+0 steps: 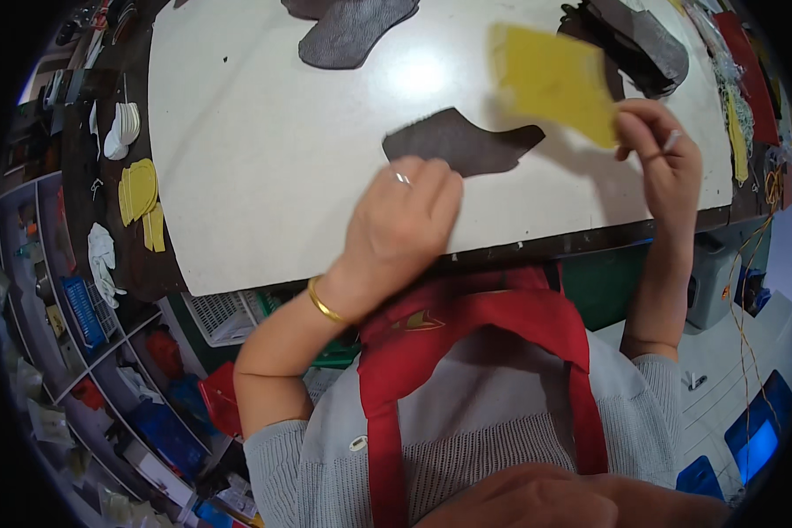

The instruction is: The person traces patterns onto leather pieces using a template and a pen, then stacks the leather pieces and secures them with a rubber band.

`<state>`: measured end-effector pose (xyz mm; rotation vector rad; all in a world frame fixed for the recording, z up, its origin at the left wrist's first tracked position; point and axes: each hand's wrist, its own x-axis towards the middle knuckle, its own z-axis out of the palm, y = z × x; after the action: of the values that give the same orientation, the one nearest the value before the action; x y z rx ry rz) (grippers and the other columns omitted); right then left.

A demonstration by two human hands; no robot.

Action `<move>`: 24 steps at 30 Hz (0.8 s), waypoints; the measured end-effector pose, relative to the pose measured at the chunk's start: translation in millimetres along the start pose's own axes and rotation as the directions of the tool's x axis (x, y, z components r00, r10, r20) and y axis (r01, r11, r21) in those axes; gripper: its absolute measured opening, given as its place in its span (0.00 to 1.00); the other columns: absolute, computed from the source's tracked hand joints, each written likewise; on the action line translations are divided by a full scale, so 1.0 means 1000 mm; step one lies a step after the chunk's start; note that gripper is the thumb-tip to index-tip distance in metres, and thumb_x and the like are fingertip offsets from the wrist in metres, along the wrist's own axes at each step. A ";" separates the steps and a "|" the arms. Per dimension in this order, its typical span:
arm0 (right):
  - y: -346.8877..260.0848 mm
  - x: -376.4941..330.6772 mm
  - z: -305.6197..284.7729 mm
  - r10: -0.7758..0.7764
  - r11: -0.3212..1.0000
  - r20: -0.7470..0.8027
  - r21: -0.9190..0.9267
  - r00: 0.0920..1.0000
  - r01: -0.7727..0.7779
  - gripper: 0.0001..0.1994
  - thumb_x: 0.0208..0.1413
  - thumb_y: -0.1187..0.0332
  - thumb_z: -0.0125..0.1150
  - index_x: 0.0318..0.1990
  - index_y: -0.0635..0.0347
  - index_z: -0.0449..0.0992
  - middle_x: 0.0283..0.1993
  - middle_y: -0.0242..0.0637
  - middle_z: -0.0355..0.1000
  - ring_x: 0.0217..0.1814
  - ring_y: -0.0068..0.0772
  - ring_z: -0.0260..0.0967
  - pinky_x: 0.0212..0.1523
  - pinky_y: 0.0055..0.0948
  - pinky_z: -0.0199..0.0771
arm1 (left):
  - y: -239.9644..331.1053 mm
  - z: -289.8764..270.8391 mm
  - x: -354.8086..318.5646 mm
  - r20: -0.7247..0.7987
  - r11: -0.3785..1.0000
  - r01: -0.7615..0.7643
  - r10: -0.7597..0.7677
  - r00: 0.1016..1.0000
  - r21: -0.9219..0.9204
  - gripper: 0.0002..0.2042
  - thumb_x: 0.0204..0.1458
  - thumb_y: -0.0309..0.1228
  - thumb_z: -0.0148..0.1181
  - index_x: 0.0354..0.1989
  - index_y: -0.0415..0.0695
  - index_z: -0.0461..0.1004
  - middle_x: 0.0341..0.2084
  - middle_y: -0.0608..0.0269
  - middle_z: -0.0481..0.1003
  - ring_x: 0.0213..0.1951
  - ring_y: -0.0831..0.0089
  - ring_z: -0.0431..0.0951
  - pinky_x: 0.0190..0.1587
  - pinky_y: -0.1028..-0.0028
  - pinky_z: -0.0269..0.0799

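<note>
Step in hand, as judged: pairing a cut piece with its template. The left hand presses fingers-down on the near edge of a dark brown leather piece lying flat on the white table, while the right hand pinches a yellow pattern sheet by its near right corner, lifted and blurred above the table. The next move likely calls for lowering the sheet squarely over the piece; shelf bins at left hold small, unclear items.
</note>
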<state>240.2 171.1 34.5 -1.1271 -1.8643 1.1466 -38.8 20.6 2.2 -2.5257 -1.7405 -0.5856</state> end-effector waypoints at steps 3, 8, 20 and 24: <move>-0.009 0.001 0.028 0.081 0.997 0.202 -0.014 0.976 -0.080 0.08 0.65 0.70 0.63 0.43 0.66 0.82 0.32 0.31 0.77 0.31 0.18 0.73 0.34 0.21 0.73 | 0.014 0.006 -0.012 -0.138 0.996 0.037 -0.048 0.989 -0.082 0.13 0.46 0.24 0.67 0.42 0.42 0.78 0.38 0.59 0.77 0.41 0.60 0.79 0.43 0.65 0.77; -0.009 0.021 0.055 0.044 0.991 0.473 -0.132 0.880 0.022 0.10 0.60 0.67 0.65 0.41 0.67 0.82 0.26 0.35 0.76 0.28 0.20 0.74 0.34 0.24 0.74 | 0.014 0.012 -0.025 -0.263 0.991 0.095 -0.118 0.958 -0.100 0.14 0.45 0.22 0.71 0.42 0.41 0.79 0.38 0.59 0.78 0.43 0.59 0.80 0.42 0.66 0.79; -0.004 0.042 0.064 0.048 0.956 0.511 -0.272 0.858 0.108 0.10 0.59 0.67 0.66 0.40 0.65 0.84 0.30 0.43 0.81 0.32 0.28 0.80 0.38 0.28 0.77 | 0.034 0.008 -0.019 -0.149 0.972 0.234 -0.230 0.962 0.012 0.13 0.49 0.23 0.68 0.44 0.42 0.81 0.41 0.60 0.78 0.41 0.61 0.78 0.40 0.68 0.80; 0.002 0.044 0.045 0.131 0.960 0.426 -0.280 0.895 -0.008 0.08 0.57 0.68 0.68 0.38 0.64 0.85 0.31 0.40 0.82 0.35 0.27 0.82 0.40 0.25 0.79 | 0.029 0.010 -0.016 -0.107 0.973 0.208 -0.197 0.975 0.101 0.18 0.44 0.22 0.61 0.47 0.42 0.79 0.41 0.61 0.75 0.40 0.63 0.75 0.36 0.74 0.78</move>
<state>184.6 196.8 19.8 -1.1572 -2.4094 1.2978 -14.7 -2.1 -7.0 -2.2249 -1.9509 -0.5887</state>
